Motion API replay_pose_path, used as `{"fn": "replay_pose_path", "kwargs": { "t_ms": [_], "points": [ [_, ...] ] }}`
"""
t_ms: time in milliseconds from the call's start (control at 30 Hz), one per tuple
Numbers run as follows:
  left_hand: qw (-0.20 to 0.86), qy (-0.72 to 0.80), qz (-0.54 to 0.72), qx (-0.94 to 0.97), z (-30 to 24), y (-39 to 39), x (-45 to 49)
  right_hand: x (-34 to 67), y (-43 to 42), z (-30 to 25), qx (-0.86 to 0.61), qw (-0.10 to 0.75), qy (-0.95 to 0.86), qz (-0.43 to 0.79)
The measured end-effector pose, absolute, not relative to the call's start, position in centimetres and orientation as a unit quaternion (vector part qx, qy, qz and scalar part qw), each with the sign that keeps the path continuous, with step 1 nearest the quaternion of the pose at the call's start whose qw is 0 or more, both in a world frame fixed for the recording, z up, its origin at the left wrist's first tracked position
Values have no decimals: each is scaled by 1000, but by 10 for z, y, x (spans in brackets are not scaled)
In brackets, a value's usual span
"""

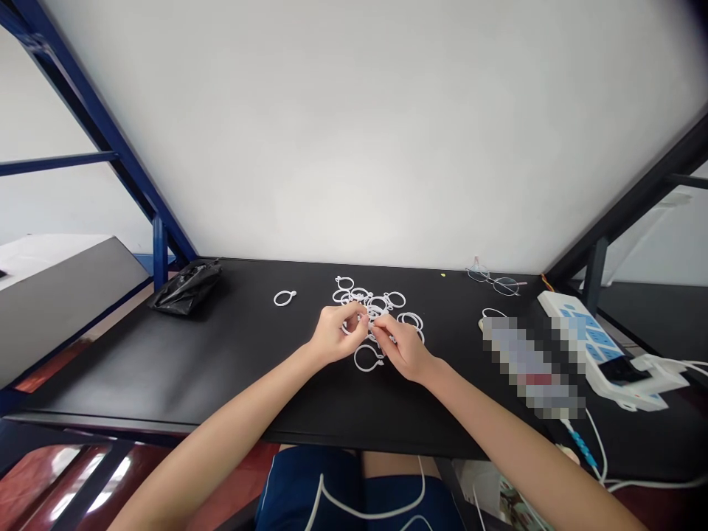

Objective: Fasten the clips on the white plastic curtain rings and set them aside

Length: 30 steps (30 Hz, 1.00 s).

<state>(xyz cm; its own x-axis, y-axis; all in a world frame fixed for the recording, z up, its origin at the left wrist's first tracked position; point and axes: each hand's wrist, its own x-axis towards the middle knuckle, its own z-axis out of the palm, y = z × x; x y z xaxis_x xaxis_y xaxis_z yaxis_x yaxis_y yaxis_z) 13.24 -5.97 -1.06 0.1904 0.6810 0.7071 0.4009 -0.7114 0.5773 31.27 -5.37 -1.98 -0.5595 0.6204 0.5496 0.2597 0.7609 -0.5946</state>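
A white wall and blue steel framing rise behind the black table where we work. Near the table's middle lies a loose heap of white plastic rings, many overlapping. Our left hand and right hand meet at the heap's near side, close together but not clasped, each closed in a pinch on the rings; the fingers hide exactly which ring each one grips. One more ring lies just below our hands, toward the near edge, and a lone ring sits well apart to the left. A crumpled black plastic bag lies at the far left corner. Wire-rimmed glasses rest by the far edge, while a white power strip sits at the right edge beside a pixelated object.
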Motion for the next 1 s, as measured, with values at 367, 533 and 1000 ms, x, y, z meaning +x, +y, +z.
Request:
{"fn": "replay_pose_path", "kwargs": {
  "t_ms": [367,533,1000],
  "points": [
    [74,313,568,758,-9,-65,133,310,-58,-19,-230,396,-866,201],
    [86,307,583,747,-11,-67,134,308,-60,-20,-224,386,-873,199],
    [65,282,613,736,-23,-64,134,307,-63,-22,-190,391,-883,179]
  ]
}}
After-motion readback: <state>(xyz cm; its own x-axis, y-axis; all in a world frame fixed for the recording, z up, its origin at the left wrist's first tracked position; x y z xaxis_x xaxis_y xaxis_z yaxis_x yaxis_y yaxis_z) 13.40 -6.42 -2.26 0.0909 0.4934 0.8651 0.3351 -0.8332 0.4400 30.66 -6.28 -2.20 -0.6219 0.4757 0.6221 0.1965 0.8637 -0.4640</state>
